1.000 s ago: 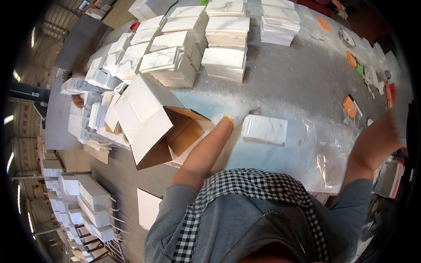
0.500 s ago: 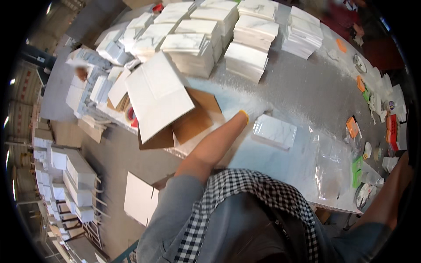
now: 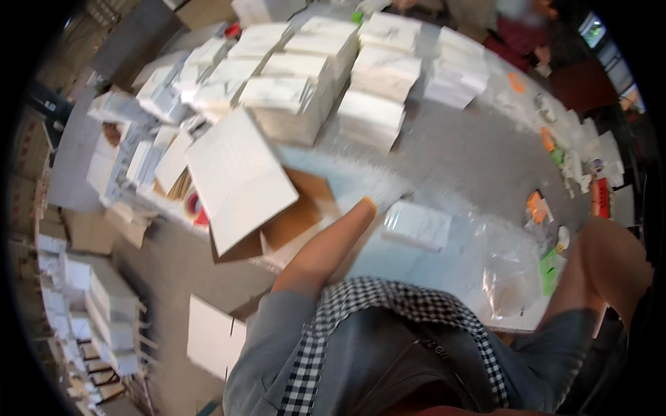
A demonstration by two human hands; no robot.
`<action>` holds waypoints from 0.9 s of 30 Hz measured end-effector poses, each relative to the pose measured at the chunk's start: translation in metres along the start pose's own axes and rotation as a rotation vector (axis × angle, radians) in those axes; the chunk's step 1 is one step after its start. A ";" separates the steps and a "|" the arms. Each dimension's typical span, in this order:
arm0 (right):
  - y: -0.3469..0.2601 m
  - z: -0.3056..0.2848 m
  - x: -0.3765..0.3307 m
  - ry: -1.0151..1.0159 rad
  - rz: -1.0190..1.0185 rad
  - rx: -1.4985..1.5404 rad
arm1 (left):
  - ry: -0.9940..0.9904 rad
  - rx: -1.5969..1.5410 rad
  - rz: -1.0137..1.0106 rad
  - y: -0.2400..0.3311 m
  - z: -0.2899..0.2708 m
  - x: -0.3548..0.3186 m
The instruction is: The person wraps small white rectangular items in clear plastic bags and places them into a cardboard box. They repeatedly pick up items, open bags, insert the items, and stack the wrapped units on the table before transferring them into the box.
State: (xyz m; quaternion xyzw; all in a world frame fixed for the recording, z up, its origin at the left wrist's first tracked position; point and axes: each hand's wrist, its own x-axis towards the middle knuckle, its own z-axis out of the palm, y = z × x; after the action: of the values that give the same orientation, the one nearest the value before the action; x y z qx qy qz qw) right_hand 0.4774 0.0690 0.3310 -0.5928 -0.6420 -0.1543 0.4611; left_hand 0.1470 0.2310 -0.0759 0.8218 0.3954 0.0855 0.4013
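Observation:
My left hand (image 3: 387,188), in a white glove with an orange cuff, reaches over the grey table (image 3: 479,149) and is blurred, so its grip is unclear. It lies just left of a flat white packet (image 3: 416,225) and just right of an open cardboard box (image 3: 298,216) with a big white flap (image 3: 236,177). Only the forearm of my right arm (image 3: 610,263) shows at the right rim. Its hand is out of view.
Stacks of white marbled packets (image 3: 291,93) fill the far side of the table. Clear plastic bags (image 3: 510,281) and small orange and green items (image 3: 538,206) lie at the right. White boxes (image 3: 104,305) stand on the floor at the left. Another person (image 3: 520,38) is at the far side.
The view has swung and drawn closer to the table. My right arm has pulled back toward my body and its hand has left the view. My left hand stays by the white packet.

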 end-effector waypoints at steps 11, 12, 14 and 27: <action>-0.054 0.358 -0.072 -0.888 -0.282 0.166 | 0.220 -1.082 -0.256 -0.013 0.034 0.001; -0.042 0.382 -0.076 -0.896 -0.284 0.090 | 0.214 -1.010 -0.305 -0.004 0.024 -0.003; -0.029 0.430 -0.088 -0.880 -0.290 0.019 | 0.217 -0.813 -0.352 0.017 -0.004 -0.021; -0.038 0.479 -0.098 -0.848 -0.338 0.032 | 0.213 -0.940 -0.432 -0.011 0.017 -0.011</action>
State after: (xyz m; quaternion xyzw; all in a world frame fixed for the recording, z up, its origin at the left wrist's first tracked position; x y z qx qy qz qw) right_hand 0.2351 0.3555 0.0158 -0.4833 -0.8641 0.0388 0.1352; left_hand 0.1409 0.2167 -0.0929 0.4397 0.5136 0.2520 0.6924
